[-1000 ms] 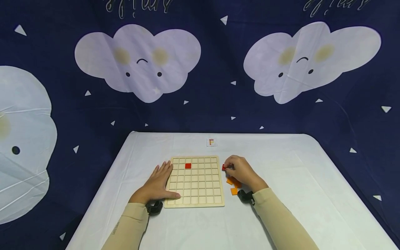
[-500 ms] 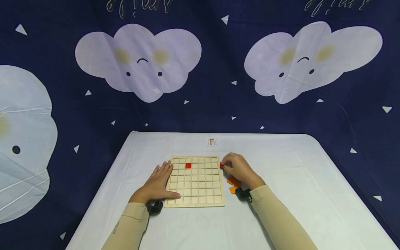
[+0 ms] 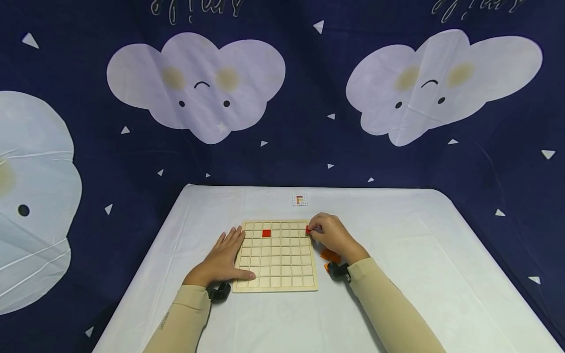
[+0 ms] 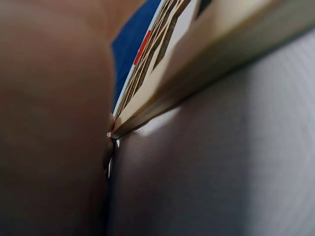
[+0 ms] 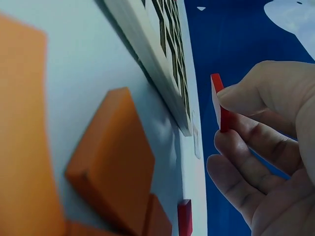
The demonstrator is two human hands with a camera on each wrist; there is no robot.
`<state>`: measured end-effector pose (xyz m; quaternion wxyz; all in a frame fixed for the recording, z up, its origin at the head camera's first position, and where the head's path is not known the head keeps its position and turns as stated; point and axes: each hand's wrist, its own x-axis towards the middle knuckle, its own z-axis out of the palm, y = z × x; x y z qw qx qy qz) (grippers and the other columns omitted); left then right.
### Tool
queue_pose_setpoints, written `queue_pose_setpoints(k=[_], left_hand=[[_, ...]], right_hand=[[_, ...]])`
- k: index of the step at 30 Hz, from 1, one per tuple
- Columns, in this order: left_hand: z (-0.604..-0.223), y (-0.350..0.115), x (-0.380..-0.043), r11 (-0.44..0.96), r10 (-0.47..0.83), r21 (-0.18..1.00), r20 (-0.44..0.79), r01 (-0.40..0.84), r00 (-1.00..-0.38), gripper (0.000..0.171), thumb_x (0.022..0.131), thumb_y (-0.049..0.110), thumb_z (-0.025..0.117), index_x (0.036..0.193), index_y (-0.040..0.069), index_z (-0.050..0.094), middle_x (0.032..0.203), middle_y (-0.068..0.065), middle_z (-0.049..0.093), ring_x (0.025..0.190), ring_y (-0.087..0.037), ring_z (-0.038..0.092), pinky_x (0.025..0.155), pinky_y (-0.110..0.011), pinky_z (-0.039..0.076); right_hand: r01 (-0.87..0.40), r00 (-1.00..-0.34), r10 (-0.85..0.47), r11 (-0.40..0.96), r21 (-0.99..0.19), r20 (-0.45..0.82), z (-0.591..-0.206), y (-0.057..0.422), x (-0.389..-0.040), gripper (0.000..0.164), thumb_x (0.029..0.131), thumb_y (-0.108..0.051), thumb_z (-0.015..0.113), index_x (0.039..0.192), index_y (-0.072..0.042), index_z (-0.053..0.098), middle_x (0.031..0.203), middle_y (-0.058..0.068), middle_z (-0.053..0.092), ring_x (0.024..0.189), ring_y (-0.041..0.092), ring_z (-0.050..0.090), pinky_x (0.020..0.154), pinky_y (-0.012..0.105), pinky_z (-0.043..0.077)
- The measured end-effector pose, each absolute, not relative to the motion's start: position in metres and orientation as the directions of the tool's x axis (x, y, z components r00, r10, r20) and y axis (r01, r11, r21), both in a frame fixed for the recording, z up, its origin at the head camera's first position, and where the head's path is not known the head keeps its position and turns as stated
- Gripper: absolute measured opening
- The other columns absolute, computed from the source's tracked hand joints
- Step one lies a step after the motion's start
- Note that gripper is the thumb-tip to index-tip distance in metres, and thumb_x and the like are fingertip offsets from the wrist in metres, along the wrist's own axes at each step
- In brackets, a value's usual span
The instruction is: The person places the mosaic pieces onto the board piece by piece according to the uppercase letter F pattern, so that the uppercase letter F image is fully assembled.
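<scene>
A wooden grid board [image 3: 282, 289] lies flat on the table, with one red square tile [image 3: 267, 233] in a cell of an upper row. My left hand [image 3: 217, 264] rests at the board's left side, fingers spread along the edge and thumb lying over the lower left cells. Beside the board's upper right edge, my right hand [image 3: 334, 237] pinches a second red square tile [image 5: 222, 105] between thumb and fingers. In the right wrist view this tile is held on edge, raised off the table.
Several orange tiles [image 3: 330, 255] lie right of the board, partly under my right wrist. Near them, the right wrist view shows another red tile [image 5: 185, 219] on the table. A small card with a coloured grid pattern [image 3: 300, 200] lies behind the board. A dark blue cloud-print cloth [image 3: 309, 147] hangs behind.
My right hand has moved left and away from me with the red tile, from beside the orange tiles to the board's right edge. The left hand stays in place.
</scene>
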<state>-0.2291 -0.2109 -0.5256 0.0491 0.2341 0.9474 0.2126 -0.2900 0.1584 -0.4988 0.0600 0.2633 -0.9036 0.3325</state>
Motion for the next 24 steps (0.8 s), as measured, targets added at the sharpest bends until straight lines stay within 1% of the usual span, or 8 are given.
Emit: queue_pose_setpoints(k=[8,15,24], left_hand=[[-0.526,-0.211,-0.230,0.803,0.463,0.424,-0.001,0.419,-0.887,0.140,0.071,0.079,0.078,0.164,-0.007,0.020,0.172,-0.023,0.011,0.159,-0.037,0.005,0.126,-0.053,0.002],[-0.525,-0.210,-0.230,0.801,0.465,0.427,0.000,0.420,-0.886,0.139,0.071,0.078,0.079,0.164,-0.008,0.020,0.172,-0.024,0.012,0.159,-0.037,0.005,0.126,-0.054,0.002],[-0.526,-0.211,-0.230,0.804,0.468,0.417,-0.004,0.424,-0.884,0.140,0.072,0.080,0.077,0.164,-0.007,0.019,0.172,-0.023,0.010,0.159,-0.037,0.005,0.126,-0.054,0.001]], right_hand=[[-0.536,-0.842,-0.442,0.622,-0.571,0.310,-0.500,0.151,-0.293,0.011,0.089,0.003,0.078,0.093,-0.008,0.079,0.104,0.002,0.071,0.098,0.021,0.068,0.087,0.040,0.057],[-0.543,-0.837,-0.455,0.625,-0.561,0.304,-0.497,0.147,-0.296,0.011,0.088,0.003,0.077,0.093,-0.006,0.079,0.104,0.003,0.071,0.099,0.022,0.068,0.089,0.040,0.057],[-0.547,-0.833,-0.470,0.613,-0.571,0.292,-0.495,0.140,-0.301,0.010,0.091,0.000,0.079,0.096,-0.009,0.080,0.107,0.000,0.071,0.105,0.023,0.067,0.093,0.041,0.056]])
